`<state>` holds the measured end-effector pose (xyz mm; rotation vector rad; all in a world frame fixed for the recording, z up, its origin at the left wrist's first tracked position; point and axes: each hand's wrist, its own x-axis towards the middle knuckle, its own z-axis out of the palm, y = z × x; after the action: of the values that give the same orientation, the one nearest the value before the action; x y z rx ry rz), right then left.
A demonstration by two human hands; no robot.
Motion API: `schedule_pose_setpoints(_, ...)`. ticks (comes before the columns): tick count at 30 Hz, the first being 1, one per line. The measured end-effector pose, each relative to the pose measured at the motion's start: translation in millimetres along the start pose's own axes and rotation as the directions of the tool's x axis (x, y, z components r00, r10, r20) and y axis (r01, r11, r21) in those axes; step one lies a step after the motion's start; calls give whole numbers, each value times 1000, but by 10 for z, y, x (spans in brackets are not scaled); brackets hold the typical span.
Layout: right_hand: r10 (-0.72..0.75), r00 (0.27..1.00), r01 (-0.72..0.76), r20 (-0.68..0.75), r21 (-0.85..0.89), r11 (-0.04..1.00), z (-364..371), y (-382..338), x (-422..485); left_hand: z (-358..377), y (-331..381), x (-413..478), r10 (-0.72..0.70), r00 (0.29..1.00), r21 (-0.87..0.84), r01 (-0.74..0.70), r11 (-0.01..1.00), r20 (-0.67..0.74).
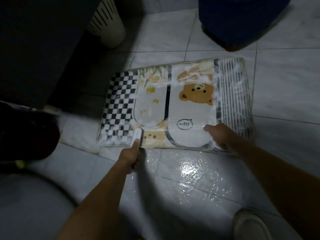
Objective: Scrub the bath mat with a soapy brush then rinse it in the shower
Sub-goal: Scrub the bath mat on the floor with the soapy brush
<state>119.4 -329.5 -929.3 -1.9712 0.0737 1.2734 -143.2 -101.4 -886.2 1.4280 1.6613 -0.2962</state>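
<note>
A bath mat (188, 108) lies flat on the tiled floor, printed with a brown bear, a black-and-white checkerboard at its left and stripes at its right. White soap foam streaks its surface. My left hand (130, 155) grips the handle of a white brush (137, 135), whose head rests on the mat's near edge beside the checkerboard. My right hand (223, 135) presses flat on the mat's near right part, fingers spread.
A blue tub (242, 23) stands beyond the mat at the back right. A white slatted basket (107, 26) is at the back left. A toilet rim (34, 201) curves at the lower left. Wet tiles (190, 170) shine in front of the mat.
</note>
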Motion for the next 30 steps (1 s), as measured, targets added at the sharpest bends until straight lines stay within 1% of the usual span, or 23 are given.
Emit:
schedule_pose_setpoints(1,8,1000,-8,-3,-33,999,-34,15,14,-35,-3,-5,-6,1000,20,6,1000,4)
schedule_pose_setpoints(2,31,999,-31,-8,-34,999,-35,-13,29,23,24,-35,27,999,14,-28,1000,45)
schedule_pose_setpoints(4,51,992,-48,113,-31,998,113,-123,-42,352,105,-178,98,973,-36,-92,995,209)
schedule_pose_setpoints(5,57,980,-60,190,8,998,233,-151,-55,551,171,-303,110,954,-67,-95,993,279)
schedule_pose_setpoints(6,49,969,-51,241,2,999,362,-174,-92,699,217,-411,116,939,-92,-91,992,323)
schedule_pose_setpoints(7,19,968,-10,250,-37,999,485,-195,-83,792,251,-458,136,936,-113,-104,988,324)
schedule_pose_setpoints(8,-3,970,19,243,-62,998,546,-199,-88,824,251,-462,154,944,-130,-120,984,291)
schedule_pose_setpoints(9,-8,972,24,236,-67,997,577,-200,-52,763,223,-403,155,955,-116,-130,985,252)
schedule_pose_setpoints(10,-2,971,11,237,-36,999,563,-187,-32,650,165,-309,141,966,-95,-123,988,216)
schedule_pose_setpoints(12,29,972,-36,233,24,999,492,-116,-5,252,16,-42,85,991,-70,-78,995,103)
schedule_pose_setpoints(13,21,976,-31,216,44,999,487,-98,45,1,-46,89,43,999,-82,-41,996,32)
schedule_pose_setpoints(15,-14,986,15,164,-9,1000,490,-79,56,-319,-161,219,-43,999,-118,39,992,-30)
schedule_pose_setpoints(16,-25,987,30,157,-29,999,514,-80,65,-370,-170,244,-53,998,-134,48,990,-34)
schedule_pose_setpoints(18,-13,984,22,179,-48,999,582,-107,57,-266,-90,125,7,1000,-101,-4,995,31)
schedule_pose_setpoints(20,14,982,-11,188,-18,1000,598,-134,25,53,55,-109,59,983,-70,-48,996,176)
schedule_pose_setpoints(22,10,982,-7,189,-17,1000,590,-157,0,336,191,-307,93,947,-100,-65,993,307)
schedule_pose_setpoints(24,5,983,5,186,-54,999,569,-181,-19,410,181,-268,113,939,-101,-84,991,325)
schedule_pose_setpoints(25,11,981,3,193,-70,998,554,-195,-25,334,134,-193,123,937,-93,-98,991,326)
schedule_pose_setpoints(26,18,979,-3,202,-72,997,538,-190,-29,214,77,-104,127,950,-91,-105,990,286)
schedule_pose_setpoints(27,22,979,-8,201,-72,997,529,-191,-32,43,17,19,107,972,-101,-87,991,210)
schedule_pose_setpoints(28,25,979,-11,201,-73,997,529,-178,-20,-141,-35,144,76,991,-109,-63,992,115)
schedule_pose_setpoints(30,12,979,3,203,-76,997,545,-148,17,-482,-157,313,1,998,-138,-10,990,-63)
